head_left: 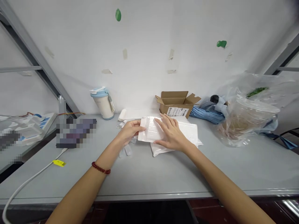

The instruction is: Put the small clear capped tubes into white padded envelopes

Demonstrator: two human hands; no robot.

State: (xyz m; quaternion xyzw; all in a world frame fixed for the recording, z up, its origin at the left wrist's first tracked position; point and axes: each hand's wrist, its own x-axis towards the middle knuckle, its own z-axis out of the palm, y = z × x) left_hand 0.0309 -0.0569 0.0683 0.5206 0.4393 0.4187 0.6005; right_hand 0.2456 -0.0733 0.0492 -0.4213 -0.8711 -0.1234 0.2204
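Forearms cross front edge of desk, left hand pinches left end of white packet, right hand spread over its right, long axis roughly along that edge.

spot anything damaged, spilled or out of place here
No spill shows. Oddest are pale scraps and two green patches scattered on the wall above the desk, perhaps leftover tape marring an otherwise plain surface.

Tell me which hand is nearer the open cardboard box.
Right. The right hand is just in front of the open cardboard box; the left hand is farther off, in front and to the box's left.
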